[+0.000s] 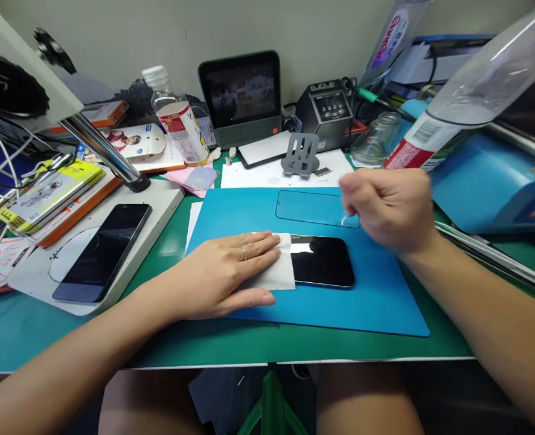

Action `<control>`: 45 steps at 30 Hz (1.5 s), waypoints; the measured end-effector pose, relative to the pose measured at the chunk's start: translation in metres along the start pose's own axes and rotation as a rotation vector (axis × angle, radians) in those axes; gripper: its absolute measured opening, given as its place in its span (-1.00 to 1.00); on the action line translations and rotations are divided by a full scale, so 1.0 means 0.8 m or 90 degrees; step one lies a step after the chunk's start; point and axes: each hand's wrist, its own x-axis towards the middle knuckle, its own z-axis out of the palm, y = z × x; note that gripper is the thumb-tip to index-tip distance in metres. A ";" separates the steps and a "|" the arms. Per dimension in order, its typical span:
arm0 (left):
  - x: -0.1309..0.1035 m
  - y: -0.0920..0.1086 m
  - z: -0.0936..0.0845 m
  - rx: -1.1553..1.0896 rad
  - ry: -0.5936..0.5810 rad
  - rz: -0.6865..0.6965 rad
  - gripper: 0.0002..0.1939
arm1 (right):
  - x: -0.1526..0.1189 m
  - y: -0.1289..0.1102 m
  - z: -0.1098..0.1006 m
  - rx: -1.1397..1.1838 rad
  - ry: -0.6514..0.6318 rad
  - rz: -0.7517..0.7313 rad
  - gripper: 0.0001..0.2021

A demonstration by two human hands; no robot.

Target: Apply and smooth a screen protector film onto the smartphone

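left hand (222, 272): is being laid flat on white cloth (285, 266)
right hand (385, 208): is being held fisted
black phone (324, 263): is being partly covered on blue mat (362, 308), lengthwise left-right, left hand nearer

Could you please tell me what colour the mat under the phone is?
The mat is bright blue, seen in the head view.

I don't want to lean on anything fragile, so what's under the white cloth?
A black phone on the blue mat runs under the white cloth, its right part showing. Cloth and left hand cover the rest, so anything else beneath cannot be seen.
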 end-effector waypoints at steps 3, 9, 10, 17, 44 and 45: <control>0.002 0.001 0.000 -0.010 -0.001 -0.020 -0.36 | 0.009 0.012 0.000 -0.051 -0.018 0.037 -0.49; 0.036 0.033 0.009 -0.085 -0.054 0.015 -0.07 | 0.014 0.041 0.002 -0.095 -0.023 0.152 -0.64; 0.045 0.041 0.011 -0.097 -0.053 0.026 -0.03 | 0.014 0.046 0.003 -0.096 -0.029 0.155 -0.66; 0.090 0.070 0.027 -0.084 -0.022 0.020 0.04 | 0.016 0.061 0.005 -0.083 -0.041 0.143 -0.70; 0.089 0.083 0.034 -0.063 -0.012 -0.109 0.06 | 0.021 0.070 0.003 -0.075 -0.075 0.177 -0.61; 0.088 0.084 0.034 -0.066 -0.008 -0.091 0.07 | 0.020 0.070 0.002 -0.072 -0.077 0.178 -0.61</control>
